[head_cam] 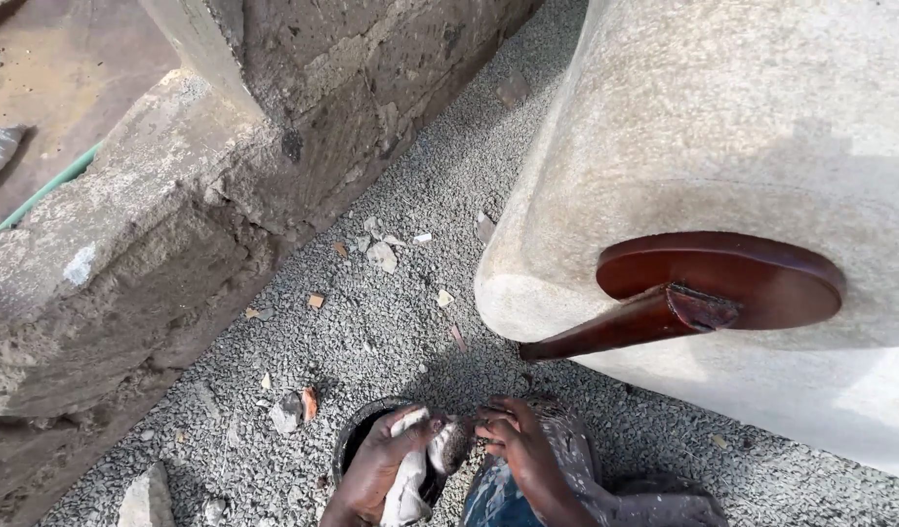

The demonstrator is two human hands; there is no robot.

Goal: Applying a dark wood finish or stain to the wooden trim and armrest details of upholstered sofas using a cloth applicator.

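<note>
At the bottom of the head view, my left hand (383, 461) grips a stained white rag (410, 478) over a small dark round container (350, 441) that stands on the gravel. My right hand (523, 447) pinches the same rag at its upper end, beside a darker wad (456, 444) of it. A paint-spattered trouser leg (576, 488) shows under my right wrist. To the right lies a big pale upholstered piece of furniture (722, 127) on its side, with a glossy reddish-brown wooden leg (625, 327) on a round wooden base (752, 278) pointing at me.
Grey gravel (391, 322) covers the ground, strewn with small stones and scraps of debris (381, 256). A rough stone and concrete wall (176, 215) runs along the left. A green pipe (49, 187) lies beyond the wall at upper left.
</note>
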